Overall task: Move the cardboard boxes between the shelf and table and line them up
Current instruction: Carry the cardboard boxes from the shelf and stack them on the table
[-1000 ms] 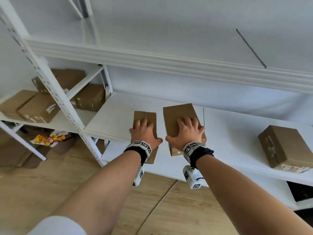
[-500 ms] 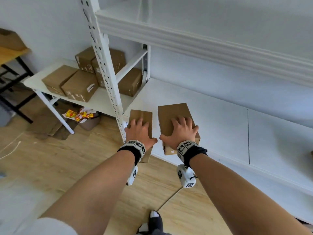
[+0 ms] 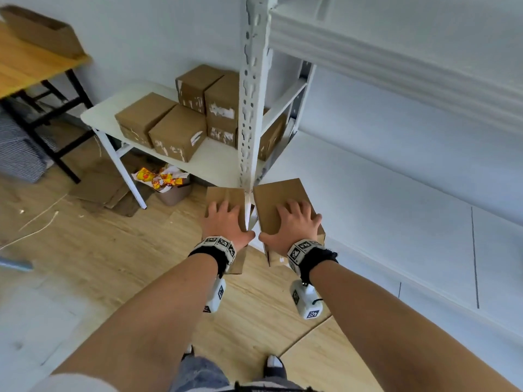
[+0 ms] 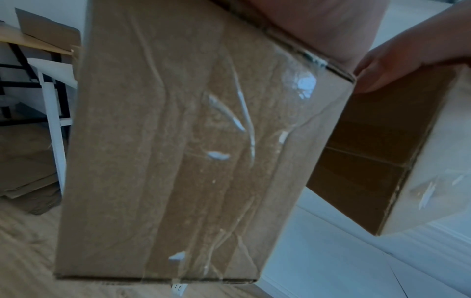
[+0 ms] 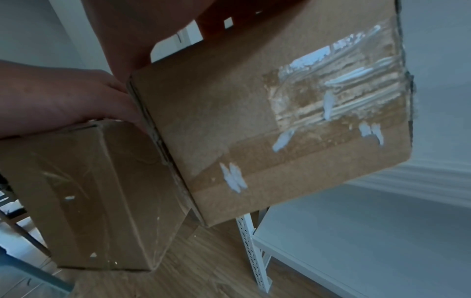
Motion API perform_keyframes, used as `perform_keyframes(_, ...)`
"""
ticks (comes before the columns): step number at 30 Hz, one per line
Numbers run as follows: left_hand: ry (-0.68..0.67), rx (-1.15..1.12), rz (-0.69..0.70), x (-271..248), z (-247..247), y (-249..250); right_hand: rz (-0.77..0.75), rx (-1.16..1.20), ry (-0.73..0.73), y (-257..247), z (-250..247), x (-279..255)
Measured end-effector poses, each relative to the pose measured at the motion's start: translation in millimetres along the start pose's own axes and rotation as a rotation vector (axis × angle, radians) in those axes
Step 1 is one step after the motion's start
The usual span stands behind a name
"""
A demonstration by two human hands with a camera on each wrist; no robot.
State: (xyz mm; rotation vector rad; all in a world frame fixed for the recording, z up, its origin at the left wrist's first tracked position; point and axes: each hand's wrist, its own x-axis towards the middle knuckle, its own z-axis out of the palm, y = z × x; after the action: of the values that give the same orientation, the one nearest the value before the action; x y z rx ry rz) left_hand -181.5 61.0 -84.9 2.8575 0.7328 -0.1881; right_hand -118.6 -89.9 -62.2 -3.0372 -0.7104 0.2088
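My left hand (image 3: 223, 219) grips a narrow taped cardboard box (image 3: 225, 195) from above, thumb on its near side. Beside it my right hand (image 3: 295, 220) grips a wider cardboard box (image 3: 276, 193) the same way. Both boxes hang in the air just in front of the white shelf's upright post (image 3: 252, 108), over the wooden floor. The left wrist view is filled by the narrow box's taped face (image 4: 178, 141), with the wider box (image 4: 377, 161) to its right. In the right wrist view the wider box (image 5: 280, 121) sits above the narrow box (image 5: 89, 191). Several boxes (image 3: 175, 131) stand on the white table (image 3: 96, 117) at left.
The white shelf board (image 3: 382, 210) stretches to the right. A wooden table (image 3: 25, 66) with a cardboard box (image 3: 42, 32) stands at far left. Under the white table are a bin of colourful wrappers (image 3: 167, 182) and flattened cardboard (image 3: 99, 190). My feet show at the bottom.
Both boxes have come off the shelf board and moved left with my hands, past the upright post. My view has swung left toward the white table.
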Motion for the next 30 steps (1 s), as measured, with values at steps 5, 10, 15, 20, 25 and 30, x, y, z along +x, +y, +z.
perform_keyframes(5, -0.022, -0.017, 0.008, 26, -14, -86, 0.026, 0.012, -0.011, -88, 6, 15)
perform_keyframes(10, -0.017, -0.005, 0.014, 51, -39, -170, 0.03, 0.064, -0.031, -177, 4, 26)
perform_keyframes(15, 0.004, -0.021, 0.013, 80, -54, -219, 0.014, 0.069, -0.046, -229, 1, 49)
perform_keyframes(20, 0.022, -0.102, -0.042, 121, -75, -243, -0.037, 0.064, -0.015, -255, -15, 94)
perform_keyframes(25, 0.085, -0.159, -0.113, 171, -113, -253, -0.07, 0.088, 0.034, -266, -43, 158)
perform_keyframes(30, 0.16, -0.234, -0.136, 227, -148, -258, -0.04, 0.146, 0.087, -277, -65, 224)
